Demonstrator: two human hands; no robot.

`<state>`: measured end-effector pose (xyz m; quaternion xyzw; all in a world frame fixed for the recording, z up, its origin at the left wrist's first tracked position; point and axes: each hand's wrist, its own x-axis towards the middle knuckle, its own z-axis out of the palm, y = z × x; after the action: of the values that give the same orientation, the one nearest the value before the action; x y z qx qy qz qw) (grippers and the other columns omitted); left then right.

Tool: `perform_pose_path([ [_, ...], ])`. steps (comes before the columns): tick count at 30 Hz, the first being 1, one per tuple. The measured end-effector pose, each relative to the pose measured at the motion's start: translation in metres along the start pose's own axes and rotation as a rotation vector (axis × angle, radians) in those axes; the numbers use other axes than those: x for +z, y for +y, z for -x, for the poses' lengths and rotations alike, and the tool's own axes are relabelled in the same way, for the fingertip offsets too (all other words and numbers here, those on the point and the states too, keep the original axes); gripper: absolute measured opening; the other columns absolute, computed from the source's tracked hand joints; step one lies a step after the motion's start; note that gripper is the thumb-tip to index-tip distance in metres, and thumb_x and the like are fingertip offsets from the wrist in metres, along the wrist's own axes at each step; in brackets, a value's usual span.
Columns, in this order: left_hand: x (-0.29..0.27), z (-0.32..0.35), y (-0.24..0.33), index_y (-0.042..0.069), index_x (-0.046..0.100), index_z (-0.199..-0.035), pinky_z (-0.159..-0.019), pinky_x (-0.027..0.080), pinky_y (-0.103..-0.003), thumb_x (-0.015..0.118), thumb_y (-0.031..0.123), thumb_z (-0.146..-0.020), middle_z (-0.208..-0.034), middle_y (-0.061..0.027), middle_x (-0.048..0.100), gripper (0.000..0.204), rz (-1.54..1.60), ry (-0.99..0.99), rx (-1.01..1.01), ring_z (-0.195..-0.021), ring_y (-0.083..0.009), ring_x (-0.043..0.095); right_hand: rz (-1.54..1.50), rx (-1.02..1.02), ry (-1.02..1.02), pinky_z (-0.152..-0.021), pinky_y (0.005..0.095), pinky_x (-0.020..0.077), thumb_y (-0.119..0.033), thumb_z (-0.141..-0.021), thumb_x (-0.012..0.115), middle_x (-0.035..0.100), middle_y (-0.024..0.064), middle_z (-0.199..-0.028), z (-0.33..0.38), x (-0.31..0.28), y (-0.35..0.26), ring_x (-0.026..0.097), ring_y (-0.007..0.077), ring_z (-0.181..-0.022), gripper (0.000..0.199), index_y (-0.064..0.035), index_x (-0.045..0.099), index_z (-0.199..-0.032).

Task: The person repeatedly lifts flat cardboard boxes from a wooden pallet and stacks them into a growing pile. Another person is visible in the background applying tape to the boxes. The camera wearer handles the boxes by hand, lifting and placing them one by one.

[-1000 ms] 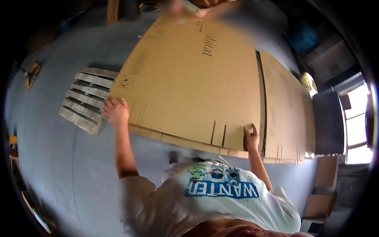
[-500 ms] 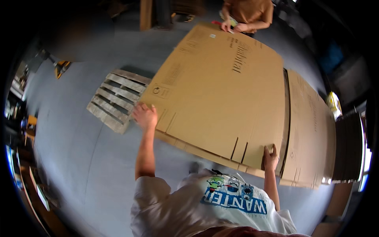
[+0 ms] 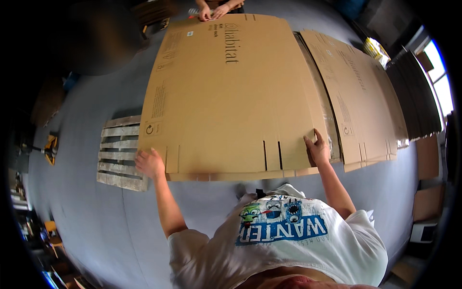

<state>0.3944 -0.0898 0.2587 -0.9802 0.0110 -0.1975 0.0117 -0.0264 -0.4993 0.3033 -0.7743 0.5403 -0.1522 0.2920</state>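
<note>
Flat carton (image 3: 207,108) just R of pallet (image 3: 119,144) | L hand (image 3: 150,164) grasping corner by pallet | R hand (image 3: 318,151) on carton's other near corner, well off pallet, grip can't tell | step: steadying, prob. | nxt move wants hands in sync

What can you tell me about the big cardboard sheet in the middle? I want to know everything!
The big cardboard sheet is brown, wide and flat, with dark printing, a small pale label toward its far left, and narrow slots by its near edge. More cardboard shows under that edge. The person's left grip touches its near left corner; the right grip is on it, toward the near right corner. Another person's hands are at its far edge.
</note>
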Motion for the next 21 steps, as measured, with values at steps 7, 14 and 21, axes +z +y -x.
perform_pose_path([
  [7, 0.001, -0.014, -0.011, 0.005, 0.055, -0.113, -0.084, 0.042, -0.051, 0.038, 0.053, -0.089, -0.114, -0.0171, 0.055, 0.056, -0.011, -0.112, 0.061, -0.104, -0.0368, 0.052, -0.527, 0.175, -0.287, -0.080, 0.0318, 0.0489, -0.030, -0.083, 0.068, 0.049, 0.0225, -0.128, -0.009, -0.028, -0.012, 0.057, 0.0230, -0.101, 0.074, -0.0039, 0.030, -0.141],
  [14, -0.011, -0.086, -0.034, 0.002, 0.054, -0.118, -0.084, 0.045, -0.046, 0.041, 0.057, -0.089, -0.117, -0.0208, 0.056, 0.064, 0.153, -0.360, 0.163, -0.101, -0.0383, 0.055, -0.708, 0.084, -0.272, -0.084, 0.0321, 0.0483, -0.027, -0.085, 0.065, 0.055, 0.0174, -0.123, -0.025, -0.064, -0.016, 0.056, 0.0223, -0.103, 0.063, -0.0045, 0.037, -0.138],
  [21, -0.049, 0.012, 0.098, -0.001, 0.057, -0.108, -0.084, 0.047, -0.033, 0.068, 0.020, -0.084, -0.106, -0.0056, 0.060, 0.034, 1.441, -0.936, 0.035, -0.096, -0.0173, 0.056, -0.087, -0.145, 0.170, -0.081, 0.0339, 0.0498, -0.034, -0.082, 0.061, 0.067, 0.0181, -0.095, -0.067, -0.305, 0.050, 0.064, 0.0236, -0.085, 0.042, -0.0053, 0.062, -0.113],
])
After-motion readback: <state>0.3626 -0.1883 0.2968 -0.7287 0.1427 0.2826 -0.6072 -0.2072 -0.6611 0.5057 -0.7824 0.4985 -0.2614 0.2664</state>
